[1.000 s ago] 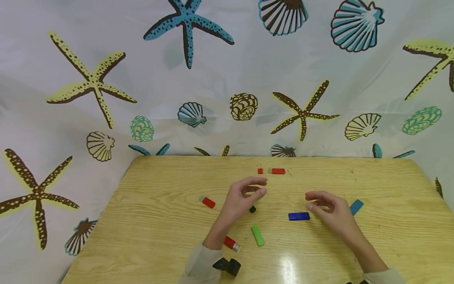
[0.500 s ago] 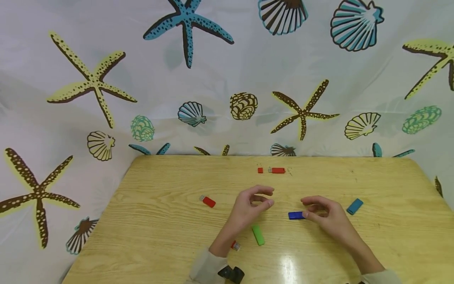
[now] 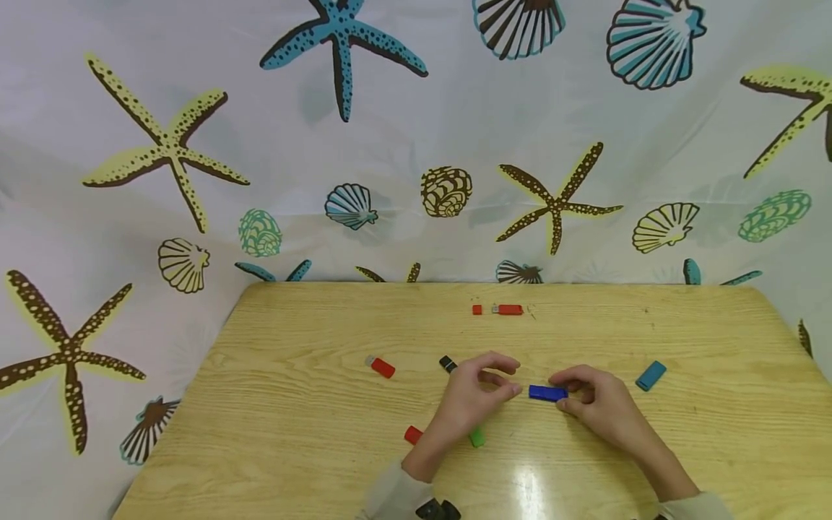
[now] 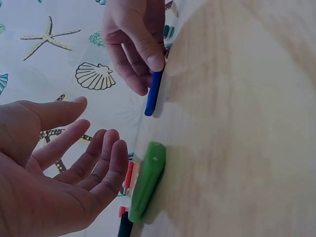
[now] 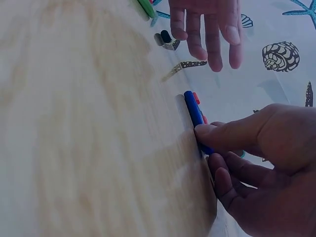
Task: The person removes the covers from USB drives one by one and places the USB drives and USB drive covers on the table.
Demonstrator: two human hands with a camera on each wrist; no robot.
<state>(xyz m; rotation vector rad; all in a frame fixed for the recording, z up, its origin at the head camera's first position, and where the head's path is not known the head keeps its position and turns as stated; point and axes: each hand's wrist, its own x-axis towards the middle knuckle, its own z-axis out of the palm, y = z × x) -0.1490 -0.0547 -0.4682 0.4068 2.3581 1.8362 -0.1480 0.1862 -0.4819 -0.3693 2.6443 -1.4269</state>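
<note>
R hand pinches blue stick; L hand, fingers spread, part-hides black stick (arm ditto green stick, head view).

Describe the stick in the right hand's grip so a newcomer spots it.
On the wooden table, find the right hand. That hand pinches one end of a deep-blue stick. The darker shade sets it apart from the teal stick farther right.

On the surface: central USB stick, in right grip; left grip just left of it. Behind: far stick, cap to its left. Right: outer stick. Left: end stick; inner stick between it and left grip. Front, flanking left forearm: near-left stick, near-right stick.
</note>
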